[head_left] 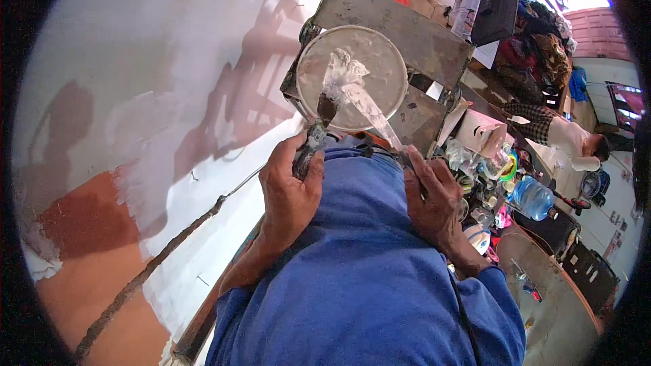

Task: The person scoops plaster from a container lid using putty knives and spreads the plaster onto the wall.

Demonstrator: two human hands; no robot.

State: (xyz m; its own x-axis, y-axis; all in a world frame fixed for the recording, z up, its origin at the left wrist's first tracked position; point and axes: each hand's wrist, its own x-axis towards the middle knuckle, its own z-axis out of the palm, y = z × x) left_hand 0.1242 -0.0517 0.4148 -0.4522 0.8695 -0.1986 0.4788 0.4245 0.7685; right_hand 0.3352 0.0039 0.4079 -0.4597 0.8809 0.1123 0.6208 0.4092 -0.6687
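Note:
A round bucket (380, 51) with a pale, putty-smeared rim and inside stands on a worn metal surface. My left hand (290, 186) is closed on the dark, crusted handle of a scraper (308, 148), whose blade reaches over the bucket. My right hand (434, 200) grips a putty knife (367, 110), its long blade coated in white paste and angled up to the left. Lumps of white putty (342, 68) sit where the two blades meet, above the bucket.
A partly painted white and orange wall (149, 149) fills the left. A cluttered table with a blue water jug (532, 196), plastic bags and bottles is at the right. Another person (563, 135) in a white top is at the far right. A dark flat panel (498, 7) stands at the back.

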